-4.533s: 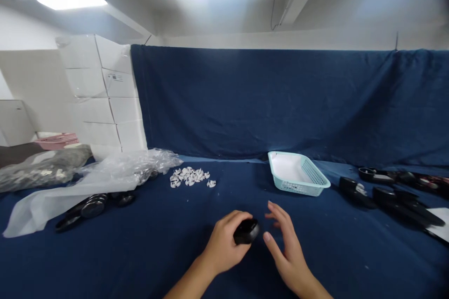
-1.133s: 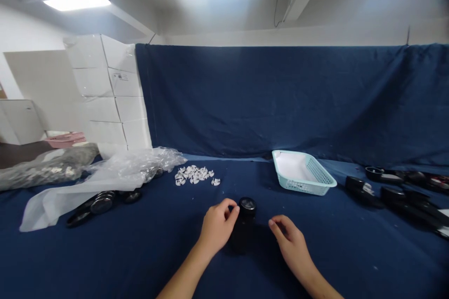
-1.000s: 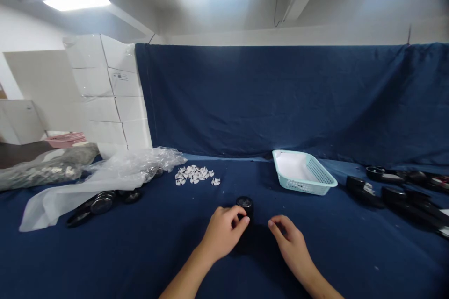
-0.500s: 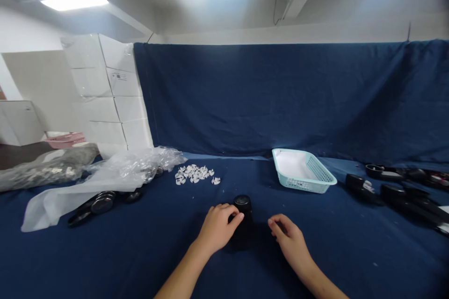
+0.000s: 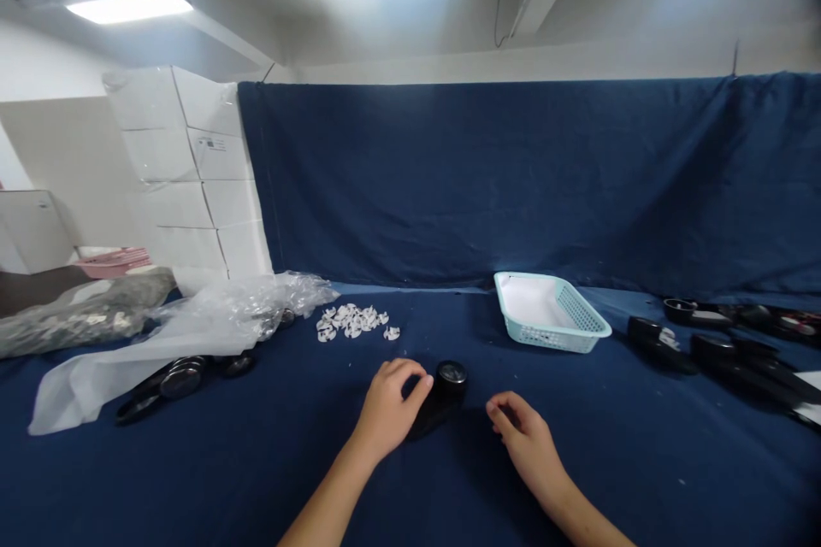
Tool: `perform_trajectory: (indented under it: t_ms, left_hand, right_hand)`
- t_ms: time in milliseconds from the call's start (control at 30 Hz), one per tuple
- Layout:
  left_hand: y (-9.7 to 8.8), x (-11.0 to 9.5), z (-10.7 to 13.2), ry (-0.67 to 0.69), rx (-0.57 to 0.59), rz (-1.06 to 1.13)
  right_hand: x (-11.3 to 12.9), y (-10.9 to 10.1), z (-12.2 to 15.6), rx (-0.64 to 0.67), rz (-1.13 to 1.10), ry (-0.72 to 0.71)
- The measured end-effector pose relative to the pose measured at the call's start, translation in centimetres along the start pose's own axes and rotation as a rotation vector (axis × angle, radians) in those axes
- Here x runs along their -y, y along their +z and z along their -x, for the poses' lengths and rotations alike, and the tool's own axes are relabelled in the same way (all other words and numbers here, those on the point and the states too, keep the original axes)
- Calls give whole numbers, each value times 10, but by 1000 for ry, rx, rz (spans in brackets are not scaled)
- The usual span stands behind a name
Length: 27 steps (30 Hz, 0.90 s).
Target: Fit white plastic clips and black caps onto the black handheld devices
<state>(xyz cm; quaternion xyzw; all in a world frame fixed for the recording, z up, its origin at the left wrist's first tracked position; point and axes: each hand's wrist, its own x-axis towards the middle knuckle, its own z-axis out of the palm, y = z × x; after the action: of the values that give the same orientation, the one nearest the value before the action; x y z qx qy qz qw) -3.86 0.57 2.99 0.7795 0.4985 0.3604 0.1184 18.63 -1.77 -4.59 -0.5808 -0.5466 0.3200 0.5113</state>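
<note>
My left hand [image 5: 388, 408] grips a black cylindrical part [image 5: 442, 393] with a round glassy end, tilted so that end points up and right above the blue cloth. My right hand [image 5: 524, 438] rests on the cloth just right of the part, fingers curled loosely, and I cannot make out anything in them. A small heap of white clips [image 5: 351, 321] lies beyond my left hand. A light green plastic basket [image 5: 581, 327] stands at the back right of my hands.
A crumpled clear plastic bag [image 5: 192, 326] with black round parts [image 5: 173, 376] lies at the left. More black parts [image 5: 718, 355] are lined up at the far right. White boxes [image 5: 192, 179] are stacked at the back left. Blue cloth [image 5: 513, 188] hangs behind the table.
The black part stood upright half a second ago; it now leans over to the right in my left hand. My right hand has stayed beside it.
</note>
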Motion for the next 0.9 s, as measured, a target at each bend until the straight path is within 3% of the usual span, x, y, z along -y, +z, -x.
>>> perform_trajectory:
  t_ms: [167,400,567,667,900]
  left_hand:
    - [1,-2,5,124,216,-29]
    - [-10,13,-3,6,2,-155]
    - [-9,6,-1,95,144,-47]
    - [-7,7,0,100,167,-103]
    - [-1,22,-3,-113,89,-260]
  right_hand:
    - [-4,1,-3,-5,12,12]
    - [-10,0,-7,7,-47,52]
    - [-7,0,-5,20,-29,64]
    - [-4,-1,-4,9,-18,47]
    - [-6,0,-3,11,-33,37]
